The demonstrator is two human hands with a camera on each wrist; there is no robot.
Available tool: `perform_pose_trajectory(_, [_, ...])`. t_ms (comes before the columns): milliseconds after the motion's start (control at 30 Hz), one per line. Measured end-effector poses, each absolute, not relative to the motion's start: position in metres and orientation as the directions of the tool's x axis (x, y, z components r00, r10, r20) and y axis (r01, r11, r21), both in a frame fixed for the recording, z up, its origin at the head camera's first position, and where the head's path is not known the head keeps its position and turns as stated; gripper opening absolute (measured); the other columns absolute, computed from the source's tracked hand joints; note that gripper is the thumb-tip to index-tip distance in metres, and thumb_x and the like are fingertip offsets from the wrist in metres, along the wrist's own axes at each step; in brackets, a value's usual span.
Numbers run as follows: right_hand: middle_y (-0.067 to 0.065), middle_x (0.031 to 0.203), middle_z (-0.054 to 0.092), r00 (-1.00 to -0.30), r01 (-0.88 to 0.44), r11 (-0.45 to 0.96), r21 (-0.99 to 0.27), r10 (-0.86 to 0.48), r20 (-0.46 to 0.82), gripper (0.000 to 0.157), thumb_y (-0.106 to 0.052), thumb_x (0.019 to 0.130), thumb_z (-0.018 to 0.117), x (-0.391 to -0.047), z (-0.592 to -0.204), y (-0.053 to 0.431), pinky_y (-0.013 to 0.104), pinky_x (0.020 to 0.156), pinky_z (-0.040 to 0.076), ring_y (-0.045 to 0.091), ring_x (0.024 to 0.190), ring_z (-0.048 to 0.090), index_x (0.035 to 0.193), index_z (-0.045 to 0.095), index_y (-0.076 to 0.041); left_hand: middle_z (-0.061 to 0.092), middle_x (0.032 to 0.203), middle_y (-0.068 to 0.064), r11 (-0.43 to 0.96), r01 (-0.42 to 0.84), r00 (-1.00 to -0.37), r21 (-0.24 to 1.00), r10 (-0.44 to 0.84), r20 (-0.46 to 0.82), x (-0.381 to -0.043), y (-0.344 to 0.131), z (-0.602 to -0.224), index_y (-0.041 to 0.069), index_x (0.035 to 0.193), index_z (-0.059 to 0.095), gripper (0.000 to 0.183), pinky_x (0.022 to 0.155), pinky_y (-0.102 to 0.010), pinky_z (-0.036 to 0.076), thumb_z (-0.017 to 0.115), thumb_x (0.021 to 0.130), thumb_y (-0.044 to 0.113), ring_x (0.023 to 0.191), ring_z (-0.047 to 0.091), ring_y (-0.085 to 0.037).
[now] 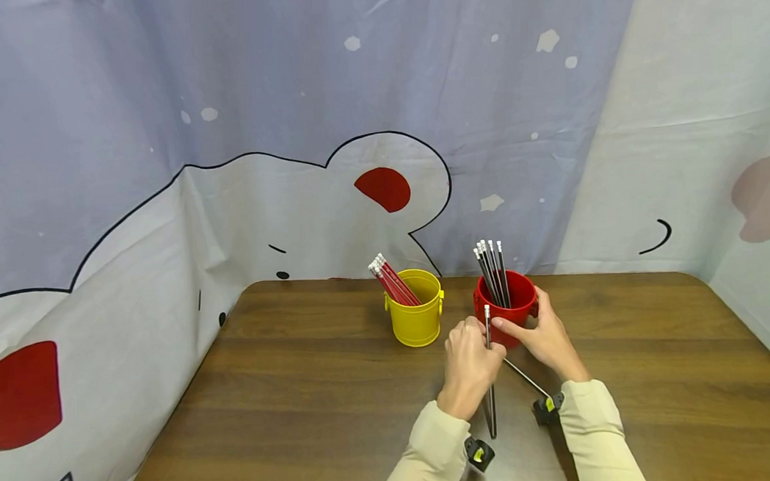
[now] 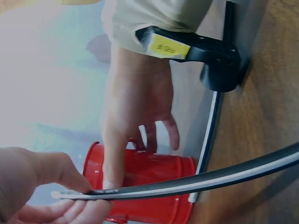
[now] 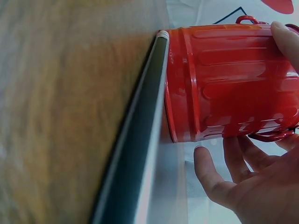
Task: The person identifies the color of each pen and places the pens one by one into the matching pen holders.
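Note:
My left hand (image 1: 467, 364) pinches a black pencil (image 1: 492, 403) near its white-tipped end, holding it upright in front of the red bucket (image 1: 511, 336). In the left wrist view, the thumb and fingers close on that pencil (image 2: 187, 185) just below its tip. My right hand (image 1: 555, 342) grips the red bucket's right side, the thumb near its rim and the other fingers by the side handle (image 3: 273, 136). Several black pencils (image 1: 495, 278) stand in the bucket, white ends up. Another black pencil (image 3: 140, 126) lies on the table, its white end at the bucket's base.
Left of the red bucket stands a yellow bucket (image 1: 417, 328) with several red pencils (image 1: 397, 284) leaning in it. Both are on a wooden table (image 1: 288, 393). A printed curtain (image 1: 278, 217) hangs behind the table's back edge.

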State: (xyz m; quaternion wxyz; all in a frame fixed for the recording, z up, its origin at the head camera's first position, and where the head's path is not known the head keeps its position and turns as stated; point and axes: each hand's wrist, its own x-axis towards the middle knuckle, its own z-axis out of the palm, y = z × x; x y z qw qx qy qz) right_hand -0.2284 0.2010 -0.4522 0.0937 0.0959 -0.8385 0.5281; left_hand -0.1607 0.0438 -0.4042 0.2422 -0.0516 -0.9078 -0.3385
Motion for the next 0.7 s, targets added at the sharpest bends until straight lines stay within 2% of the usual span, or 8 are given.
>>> perform_pose_trajectory(267, [0.015,0.138,0.038,-0.970,-0.239,0.432,-0.869,-0.067,0.234,0.091,-0.037,0.076,0.074,-0.2266,-0.4509,0.2014,0.056,0.097,0.035,0.037,0.120,0.042,0.144,0.018,-0.015,0.058,0.072,0.001,0.682,0.409,-0.797,0.607,-0.058,0.602,-0.1613,0.0405,-0.3989,0.006,0.079,0.060,0.009,0.060,-0.014,0.047,0.065,0.072,0.008,0.063,0.055,-0.007])
perform_pose_trajectory(500, [0.018,0.139,0.037,-0.969,-0.245,0.429,-0.869,-0.071,0.238,0.091,-0.036,0.077,0.072,-0.2253,-0.4504,0.2017,0.058,0.097,0.034,0.038,0.121,0.041,0.145,0.016,-0.013,0.058,0.075,-0.001,0.606,0.530,-0.724,0.593,-0.042,0.689,-0.1626,0.0397,-0.3982,0.004,0.081,0.060,0.008,0.058,-0.006,0.044,0.064,0.075,0.007,0.062,0.057,-0.006])
perform_pose_trajectory(700, [0.018,0.136,0.040,-0.965,-0.260,0.423,-0.868,-0.073,0.253,0.087,-0.034,0.078,0.072,-0.2261,-0.4508,0.2017,0.056,0.097,0.035,0.037,0.120,0.042,0.144,0.018,-0.014,0.057,0.077,-0.003,0.565,0.598,-0.676,0.568,-0.024,0.736,-0.1640,0.0391,-0.4002,0.003,0.083,0.059,0.010,0.057,-0.004,0.045,0.066,0.076,0.004,0.062,0.058,-0.008])
